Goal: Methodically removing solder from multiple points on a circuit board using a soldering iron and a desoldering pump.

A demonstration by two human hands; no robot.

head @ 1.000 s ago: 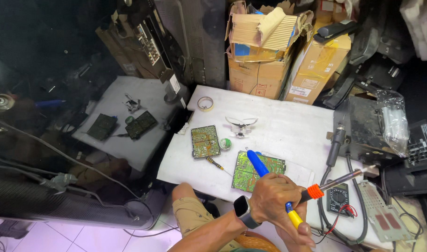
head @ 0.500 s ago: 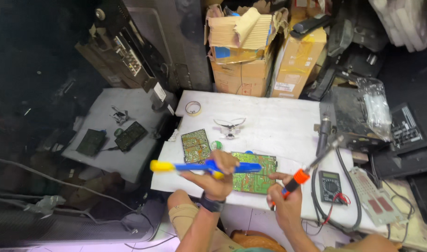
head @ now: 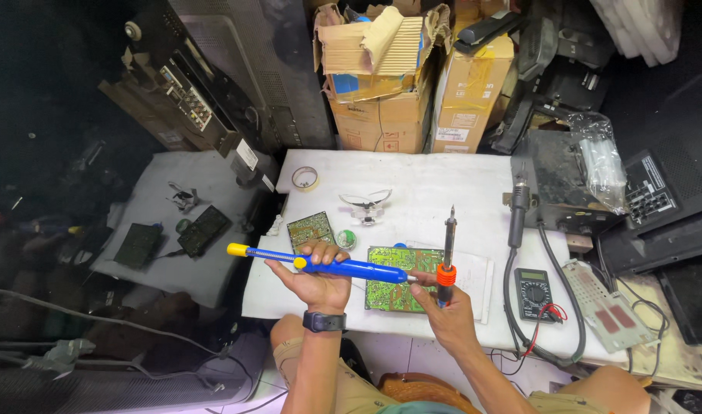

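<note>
The blue suction pump (head: pixel 343 267) is a long thin tube with a yellow end. The left hand (head: pixel 318 277) holds it flat, just above the near edge of the white table (head: pixel 435 188). The fingers are curled shut around the middle of the tube, with the thumb under it. The yellow end sticks out to the left of the fingers, and the blue tip points right, toward the other hand. It looks light and stiff, made of smooth plastic, so I think a full grip round the middle is the best place to hold it.

The right hand (head: pixel 445 307) holds the soldering iron (head: pixel 447 253) standing straight up. The fingers are closed tight on the handle, just under the orange ring. The thin metal tip points up, far from the fingers. That tip may be hot, so the handle is the only safe spot to hold.

Under both hands lies a green circuit board (head: pixel 397 268). It looks thin and easy to break. A smaller green board (head: pixel 310 230) lies just past the left fingers, with a small round tin (head: pixel 346 239) beside it. Clear safety glasses (head: pixel 365 201) and a roll of tape (head: pixel 305 178) sit farther back. A black meter (head: pixel 534 294) with red and black wires is to the right of the right hand.
</note>
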